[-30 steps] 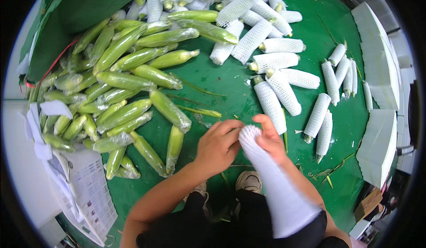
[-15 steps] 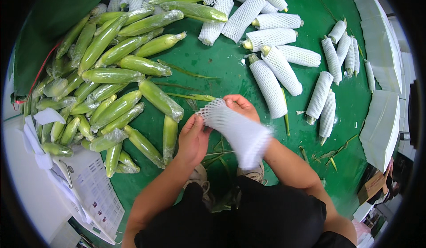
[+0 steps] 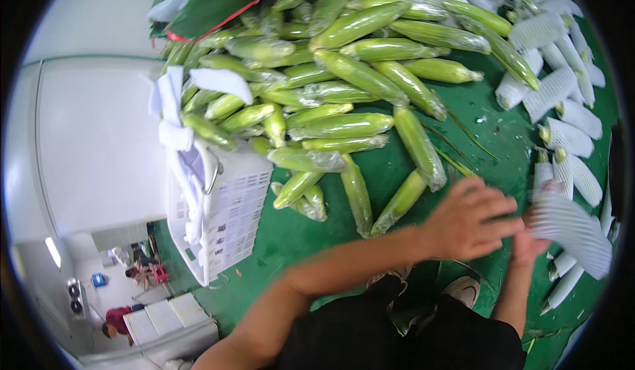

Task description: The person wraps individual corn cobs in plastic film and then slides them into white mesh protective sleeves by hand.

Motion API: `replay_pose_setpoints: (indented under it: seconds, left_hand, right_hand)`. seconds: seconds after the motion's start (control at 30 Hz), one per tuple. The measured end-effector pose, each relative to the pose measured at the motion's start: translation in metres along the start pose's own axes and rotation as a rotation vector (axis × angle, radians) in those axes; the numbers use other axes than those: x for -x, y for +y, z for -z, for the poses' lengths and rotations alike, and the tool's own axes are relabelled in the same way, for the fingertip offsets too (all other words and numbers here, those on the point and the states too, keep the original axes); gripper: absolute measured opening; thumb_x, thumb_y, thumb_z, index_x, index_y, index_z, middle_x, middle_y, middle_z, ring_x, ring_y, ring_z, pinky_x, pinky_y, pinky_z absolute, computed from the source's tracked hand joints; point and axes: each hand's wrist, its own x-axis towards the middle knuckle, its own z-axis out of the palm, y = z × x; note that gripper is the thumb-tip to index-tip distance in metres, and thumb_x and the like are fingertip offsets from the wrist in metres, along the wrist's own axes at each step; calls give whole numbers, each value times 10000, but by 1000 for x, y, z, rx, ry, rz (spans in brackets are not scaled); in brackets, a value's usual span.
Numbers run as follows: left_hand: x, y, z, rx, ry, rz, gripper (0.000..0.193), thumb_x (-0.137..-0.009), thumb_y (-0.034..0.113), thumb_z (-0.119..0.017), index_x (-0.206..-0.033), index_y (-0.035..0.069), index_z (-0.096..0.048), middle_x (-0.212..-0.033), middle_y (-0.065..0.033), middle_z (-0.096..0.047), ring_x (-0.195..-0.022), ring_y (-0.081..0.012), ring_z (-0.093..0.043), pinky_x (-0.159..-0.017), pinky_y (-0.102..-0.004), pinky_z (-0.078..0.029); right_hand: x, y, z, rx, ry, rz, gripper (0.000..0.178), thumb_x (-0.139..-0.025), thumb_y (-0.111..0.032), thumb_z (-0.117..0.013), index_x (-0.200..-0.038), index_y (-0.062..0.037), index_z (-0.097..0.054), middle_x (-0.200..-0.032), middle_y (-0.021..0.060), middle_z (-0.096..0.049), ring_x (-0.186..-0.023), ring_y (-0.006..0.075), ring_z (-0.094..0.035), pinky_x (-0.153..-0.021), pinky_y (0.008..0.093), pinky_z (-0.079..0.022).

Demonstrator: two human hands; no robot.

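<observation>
My left hand (image 3: 471,216) is over the green floor just short of the wrapped corn, palm down, fingers spread and holding nothing. Close to its fingertips, my right hand (image 3: 529,237) grips a white foam net sleeve (image 3: 574,232), which is blurred by motion. Whether anything is inside that sleeve cannot be made out. Left of and beyond my hands lies a heap of green corn ears (image 3: 360,79) in clear film. The nearest single ear (image 3: 400,202) lies tilted on the floor beside my left forearm. Corn ears in white net sleeves (image 3: 574,136) lie at the right.
A white plastic basket (image 3: 228,214) stands left of the heap, with white foam pieces (image 3: 177,135) over its rim. A green sack (image 3: 228,2) with a red cord is behind it. Loose leaf strips (image 3: 456,161) lie on the green floor (image 3: 294,257). People and white boxes (image 3: 165,317) show at far left.
The view has swung left. My hands held the foam sleeve together between them; now the left is off it with fingers spread, and the right alone holds it, out to the right.
</observation>
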Motion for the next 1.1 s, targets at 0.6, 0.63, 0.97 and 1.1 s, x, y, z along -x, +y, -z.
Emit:
replay_pose_setpoints:
  seconds: [0.6, 0.63, 0.97, 1.1]
  left_hand:
    - [337, -61, 481, -338, 587, 1830, 1135, -857, 636, -650, -1592, 102, 31, -1567, -227, -294, -1390, -352, -375, -1080, -476, -387]
    - [341, -63, 477, -280, 559, 1784, 1139, -847, 614, -673, -1592, 99, 17, -1562, -224, -307, -1379, -348, -392, -1071, -465, -395]
    - [365, -95, 487, -326, -16, 1868, 1006, -758, 425, -787, -1531, 26, -283, -1422, -230, -504, -1265, -287, -529, -1049, -409, -423]
    - [409, -61, 519, -906, -184, 1849, 861, -729, 328, -765, -1441, -19, -429, -1307, -237, -605, -1211, -299, -586, -1051, -397, -441]
  right_hand:
    - [71, 94, -7, 853, 169, -541, 557, -1010, -429, -537, -1428, -101, -369, -1259, 148, -572, -812, 227, -682, -736, 328, -567]
    - [72, 92, -6, 855, 146, -556, 561, -1001, -411, -558, -1427, -100, -369, -1267, 157, -571, -822, 238, -688, -748, 338, -571]
    - [90, 98, -2, 810, 132, -678, 557, -965, -283, -637, -1417, -91, -373, -1278, 170, -587, -849, 273, -707, -775, 368, -584]
    - [94, 107, -9, 853, 121, -770, 515, -960, -297, -642, -1378, -94, -420, -1226, 137, -611, -827, 240, -699, -741, 345, -575]
